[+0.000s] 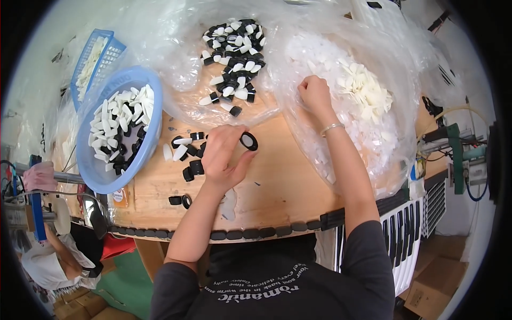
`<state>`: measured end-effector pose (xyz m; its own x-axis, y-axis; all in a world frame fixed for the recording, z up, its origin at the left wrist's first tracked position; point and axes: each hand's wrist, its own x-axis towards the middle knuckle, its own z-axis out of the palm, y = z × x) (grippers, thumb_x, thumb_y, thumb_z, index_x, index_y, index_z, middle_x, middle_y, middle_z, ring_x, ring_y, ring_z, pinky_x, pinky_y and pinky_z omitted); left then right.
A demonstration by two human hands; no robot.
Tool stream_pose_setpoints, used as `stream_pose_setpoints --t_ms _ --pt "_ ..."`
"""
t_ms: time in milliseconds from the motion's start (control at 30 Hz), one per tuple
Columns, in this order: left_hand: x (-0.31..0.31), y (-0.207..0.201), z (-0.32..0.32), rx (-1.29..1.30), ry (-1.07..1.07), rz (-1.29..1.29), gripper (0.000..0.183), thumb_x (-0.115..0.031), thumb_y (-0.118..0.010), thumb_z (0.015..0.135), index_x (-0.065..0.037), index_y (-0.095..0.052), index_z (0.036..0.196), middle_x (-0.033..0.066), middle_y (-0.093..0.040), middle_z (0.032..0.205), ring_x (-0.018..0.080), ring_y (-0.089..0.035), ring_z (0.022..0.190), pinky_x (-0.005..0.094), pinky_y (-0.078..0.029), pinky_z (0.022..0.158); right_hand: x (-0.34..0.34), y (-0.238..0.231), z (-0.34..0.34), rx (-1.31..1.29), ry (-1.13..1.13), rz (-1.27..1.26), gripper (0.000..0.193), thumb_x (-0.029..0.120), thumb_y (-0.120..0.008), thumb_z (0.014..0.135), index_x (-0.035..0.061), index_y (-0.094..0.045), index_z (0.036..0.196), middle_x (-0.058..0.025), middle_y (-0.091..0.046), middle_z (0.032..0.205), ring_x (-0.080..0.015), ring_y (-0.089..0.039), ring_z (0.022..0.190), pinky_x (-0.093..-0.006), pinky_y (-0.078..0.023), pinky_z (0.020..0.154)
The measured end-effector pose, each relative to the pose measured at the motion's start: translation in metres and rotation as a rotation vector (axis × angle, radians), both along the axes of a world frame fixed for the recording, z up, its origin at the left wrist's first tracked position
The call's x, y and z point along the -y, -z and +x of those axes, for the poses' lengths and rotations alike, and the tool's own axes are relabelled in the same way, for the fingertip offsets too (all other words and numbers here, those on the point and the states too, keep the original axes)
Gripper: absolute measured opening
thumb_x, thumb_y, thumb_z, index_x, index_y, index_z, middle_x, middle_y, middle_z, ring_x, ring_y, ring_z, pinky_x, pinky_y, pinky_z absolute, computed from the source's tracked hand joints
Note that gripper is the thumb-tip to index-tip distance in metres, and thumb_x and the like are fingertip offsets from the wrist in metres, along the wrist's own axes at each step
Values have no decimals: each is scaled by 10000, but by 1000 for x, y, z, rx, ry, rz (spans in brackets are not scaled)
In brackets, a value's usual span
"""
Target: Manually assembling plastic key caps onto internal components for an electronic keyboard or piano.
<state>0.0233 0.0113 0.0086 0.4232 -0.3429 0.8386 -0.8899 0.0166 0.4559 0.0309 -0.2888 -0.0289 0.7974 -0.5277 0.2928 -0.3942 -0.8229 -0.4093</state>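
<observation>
Head camera, middle of the frame: the left hand [223, 154] has a black ring [248, 141] pinched between thumb and finger, parted only by its width. The ring sits at the right edge of that grip, its round, pale-centred face turned rightward and toward the lens, so its axis looks tilted. The right hand [316, 95], up and right of the ring and well apart from it, has its fingers curled in (whether they hold anything, I cannot tell). It hovers over or touches the left part of the right bag [402, 66], where cream chips [365, 90] lie among whitish flakes [314, 50]. At upper centre, the middle bag [184, 72] lies under a heap [233, 64] of black and white parts. At left, a blue basin [92, 170] holds similar parts; above it, a blue basket [113, 52] holds white ones.
</observation>
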Motion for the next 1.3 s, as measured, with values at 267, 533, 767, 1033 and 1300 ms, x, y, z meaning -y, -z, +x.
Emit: stream_pose_setpoints --t_ms 267,533,767,1033,1300 --pt "-1 9 -4 3 22 55 492 35 -751 613 53 -606 1083 157 -650 938 309 -604 842 365 -487 756 -106 -73 -68 412 -271 703 43 48 -653 813 11 -663 831 -14 -604 629 -40 -519 574 -181 -409 537" --pt "8 0 -5 14 91 67 483 -4 -778 615 57 -602 1061 167 -623 927 325 -598 800 376 -494 680 -160 -72 -98 421 -479 482 69 -53 -637 813 13 -623 827 12 -595 754 -36 -560 671 -200 -466 592" --pt "19 4 -12 -29 177 236 412 -101 -731 724 12 -612 1102 174 -634 959 341 -617 814 385 -501 692 -130 -35 -108 159 -527 1503 211 178 -580 940 60 -569 1115 6 -623 962 -84 -598 862 -253 -522 733" --pt "-5 13 -29 -31 220 207 419 -98 -686 779 33 -583 1163 189 -648 929 336 -593 700 378 -481 626 -145 -26 -115 12 -675 1647 193 180 -549 944 92 -529 1114 42 -581 991 -53 -556 854 -216 -487 725" --pt "15 21 -14 -157 -27 333 513 -153 -779 690 -111 -617 1175 145 -658 1010 331 -634 905 363 -509 774 -123 9 -82 32 -554 1403 271 253 -581 945 94 -591 1165 12 -640 980 -85 -601 839 -245 -505 723"
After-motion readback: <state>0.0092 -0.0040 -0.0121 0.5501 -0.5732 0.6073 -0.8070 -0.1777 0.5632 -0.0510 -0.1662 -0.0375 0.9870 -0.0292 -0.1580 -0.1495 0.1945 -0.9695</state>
